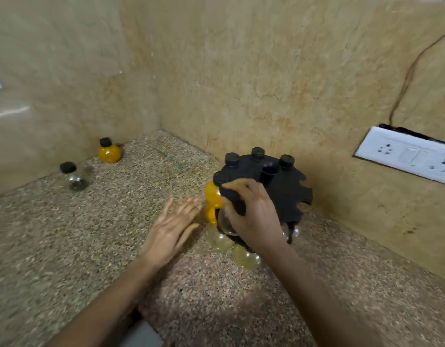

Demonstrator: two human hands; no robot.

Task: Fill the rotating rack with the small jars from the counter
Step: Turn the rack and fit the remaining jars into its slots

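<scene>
The black rotating rack [286,186] stands by the right wall, with several black-capped jars hanging in its notched top disc. My right hand [251,211] grips the near-left edge of the disc, fingers curled over a black cap beside an orange jar [212,194]. A clear round jar [226,222] shows just under that hand. My left hand [173,229] hovers open and flat just left of the rack, holding nothing. On the counter at the far left stand an orange jar [109,151] and a clear jar with dark contents [75,177], both with black caps.
The speckled granite counter [91,234] runs into a corner of beige stone walls. A white socket and switch plate [406,154] with a cable above it sits on the right wall. Two yellowish jars [244,255] hang at the rack's near lower side.
</scene>
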